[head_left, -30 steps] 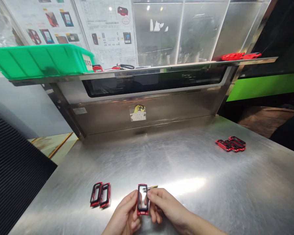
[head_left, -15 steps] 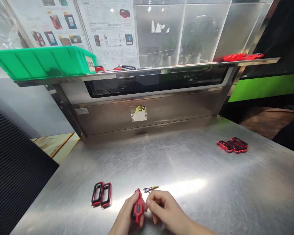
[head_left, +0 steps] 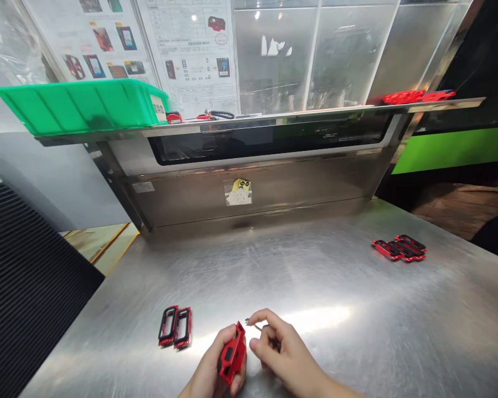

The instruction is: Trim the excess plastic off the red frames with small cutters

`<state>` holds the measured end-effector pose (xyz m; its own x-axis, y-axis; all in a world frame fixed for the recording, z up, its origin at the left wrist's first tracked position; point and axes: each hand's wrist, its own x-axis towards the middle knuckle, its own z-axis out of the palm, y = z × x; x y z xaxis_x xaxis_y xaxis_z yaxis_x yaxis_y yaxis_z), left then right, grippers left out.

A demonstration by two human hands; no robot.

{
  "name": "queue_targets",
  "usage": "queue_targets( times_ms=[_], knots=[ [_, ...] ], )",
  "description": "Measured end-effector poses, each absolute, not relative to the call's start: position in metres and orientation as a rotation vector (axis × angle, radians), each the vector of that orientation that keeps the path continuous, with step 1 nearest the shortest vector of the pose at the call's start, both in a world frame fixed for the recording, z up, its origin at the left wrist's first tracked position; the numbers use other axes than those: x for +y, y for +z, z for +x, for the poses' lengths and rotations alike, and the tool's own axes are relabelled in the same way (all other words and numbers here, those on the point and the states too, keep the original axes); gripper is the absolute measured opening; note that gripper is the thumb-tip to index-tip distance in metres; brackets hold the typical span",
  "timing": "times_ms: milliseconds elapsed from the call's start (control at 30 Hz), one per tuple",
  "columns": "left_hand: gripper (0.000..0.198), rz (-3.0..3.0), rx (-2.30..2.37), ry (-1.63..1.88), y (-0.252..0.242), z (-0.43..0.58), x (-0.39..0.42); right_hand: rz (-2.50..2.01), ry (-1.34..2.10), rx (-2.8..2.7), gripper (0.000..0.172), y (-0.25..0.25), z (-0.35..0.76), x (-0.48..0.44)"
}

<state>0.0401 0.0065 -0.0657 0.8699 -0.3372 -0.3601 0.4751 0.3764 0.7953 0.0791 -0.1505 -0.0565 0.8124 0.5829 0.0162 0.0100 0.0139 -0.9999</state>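
Note:
My left hand point(head_left: 209, 362) grips a red casing part point(head_left: 234, 354) with a black inset, tilted with its upper end leaning right. My right hand point(head_left: 284, 354) is just to its right, apart from it. The index finger is stretched out, the thumb stands away from it and the other fingers curl. Next to the index fingertip shows the metal tip of a thin tool point(head_left: 248, 321); my hand covers the rest. To the left, two red frames with black rims point(head_left: 175, 327) lie side by side on the metal table point(head_left: 249, 265).
Several similar red and black parts point(head_left: 399, 248) lie at the right of the table. A shelf point(head_left: 282, 120) behind carries a green bin point(head_left: 95, 108) and red pieces point(head_left: 419, 97). A small bag with a yellow item point(head_left: 239, 193) is on the back panel.
The red part has turned in my left hand, showing more of its face. My right hand has opened its pinch, lifted the index finger and now covers most of the tool.

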Motion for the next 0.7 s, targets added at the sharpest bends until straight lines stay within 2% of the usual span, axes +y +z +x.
queue_targets(
  times_ms=[233,367,500,633,700],
  knots=[
    [0.053,1.186,0.245,-0.467,-0.052,0.033,-0.002,-1.649,0.417,-0.484,0.028,-0.063,0.080,-0.149],
    [0.066,1.354,0.140,-0.345,-0.055,0.034,0.000,-1.666,0.381,-0.377,0.033,-0.061,0.082,-0.149],
    [0.083,1.622,-0.133,0.056,-0.063,0.033,0.005,-1.647,0.399,-0.322,0.035,-0.059,0.085,-0.149],
    [0.054,1.696,-0.234,0.193,-0.059,0.032,0.001,-1.613,0.416,-0.375,0.040,-0.059,0.083,-0.148],
    [0.055,1.614,-0.097,0.115,-0.054,0.030,-0.002,-1.606,0.435,-0.414,0.047,-0.058,0.081,-0.147]
  ],
)
